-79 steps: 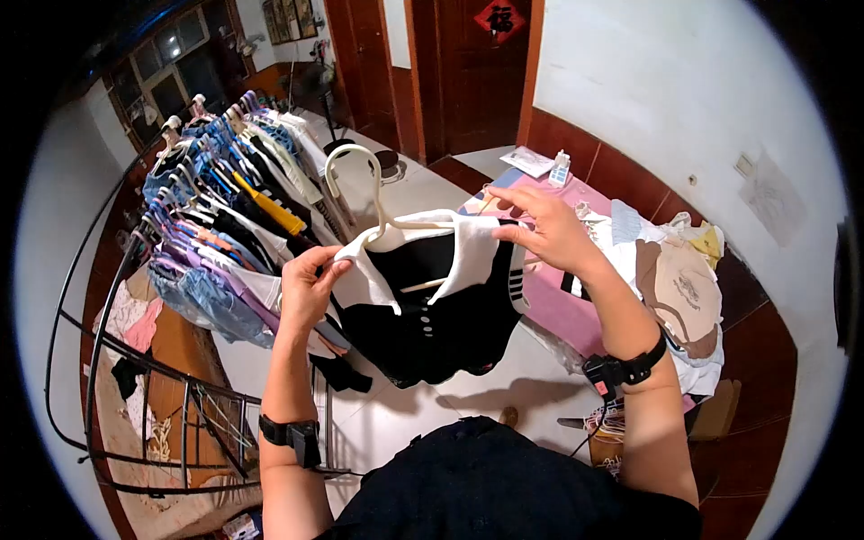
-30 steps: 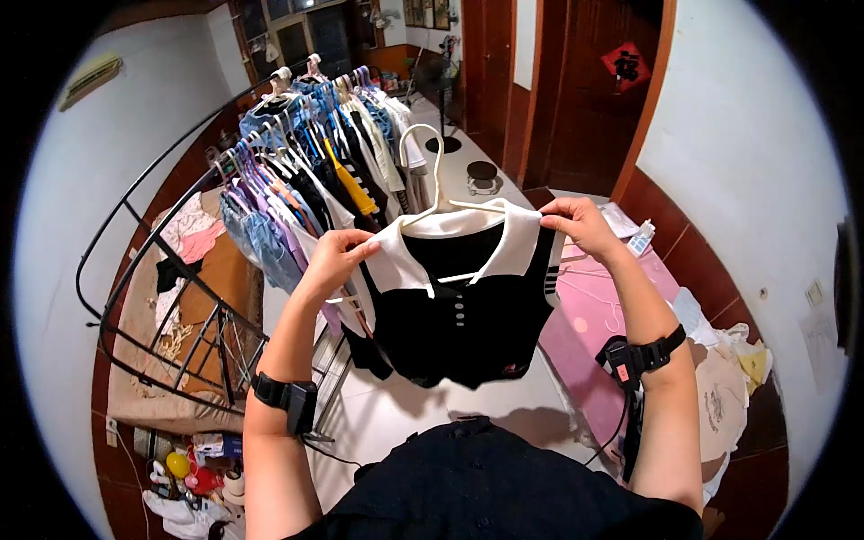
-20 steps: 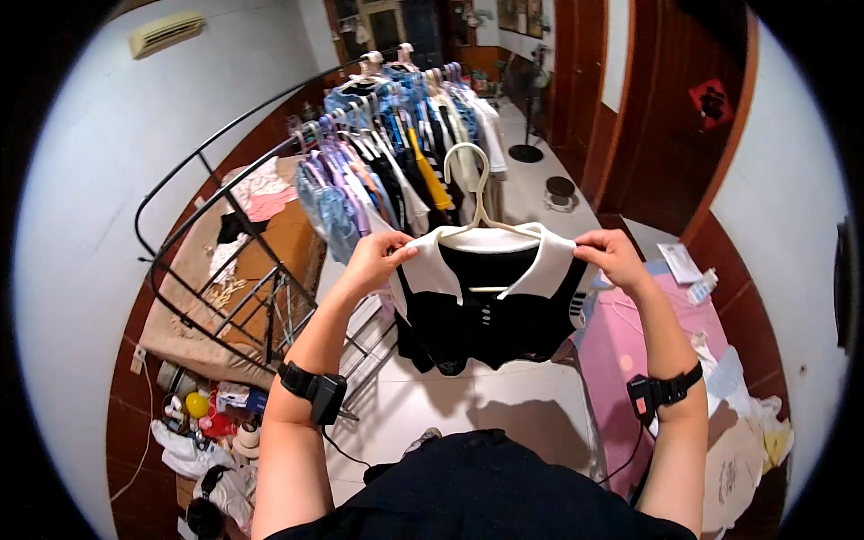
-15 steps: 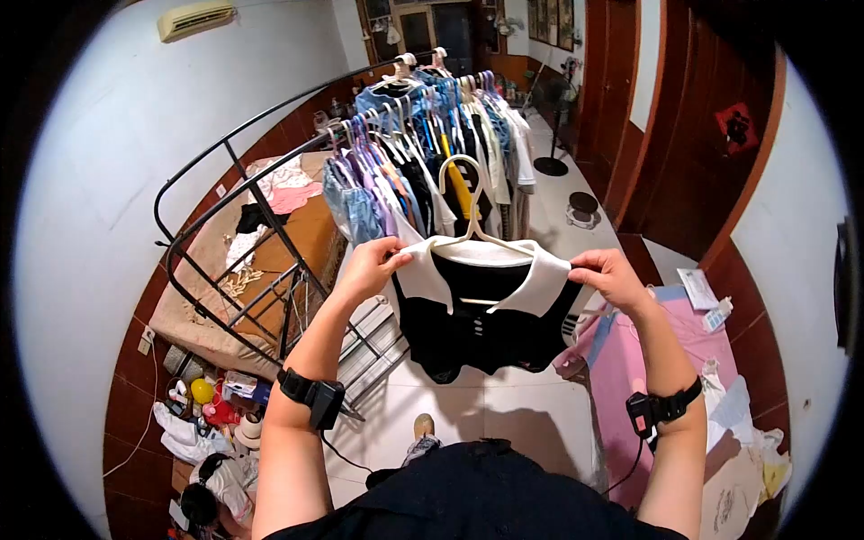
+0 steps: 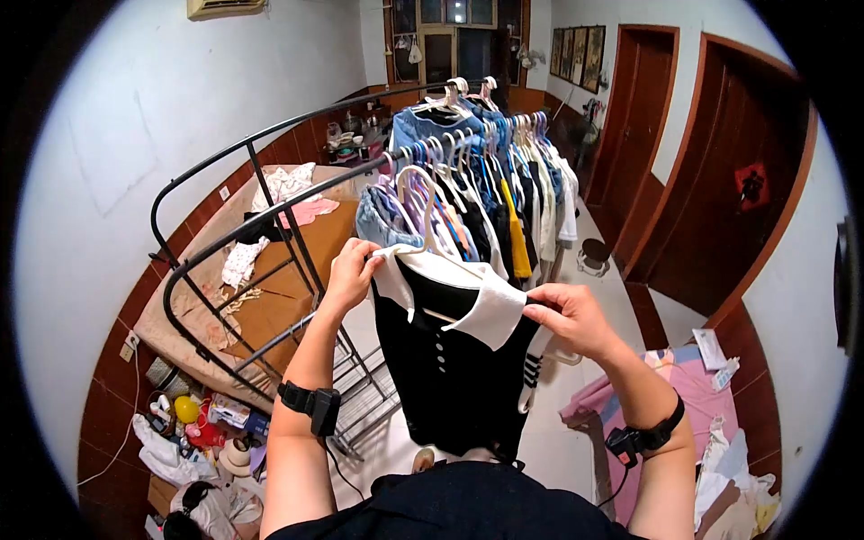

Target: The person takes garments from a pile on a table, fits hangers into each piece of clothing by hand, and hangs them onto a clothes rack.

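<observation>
A black shirt (image 5: 450,378) with a wide white collar, small white buttons and striped cuffs hangs in front of me on a cream hanger (image 5: 427,225). My left hand (image 5: 354,274) pinches the shirt at the left shoulder, beside the collar. On the other shoulder, my right hand (image 5: 573,315) is closed with thumb and fingers on the cloth at the collar's edge. The hanger's hook stands up out of the neck opening, near the hanging clothes, and neither hand is on it. Behind it, a rack bar (image 5: 360,169) carries several garments on hangers, a yellow one (image 5: 517,236) among them.
A black metal bed frame (image 5: 236,270) stands left of me, with a brown mattress (image 5: 292,270) behind it bearing loose clothes. Bags and small items lie at lower left, by a yellow balloon (image 5: 186,409). A pink-covered surface (image 5: 661,396) is at right. A stool (image 5: 594,256) stands near the doors.
My view has tipped up and turned left. The shirt now tilts, its left side higher, and hangs at greater length, with the hanger hook closer to the rack bar. Both hands keep their hold.
</observation>
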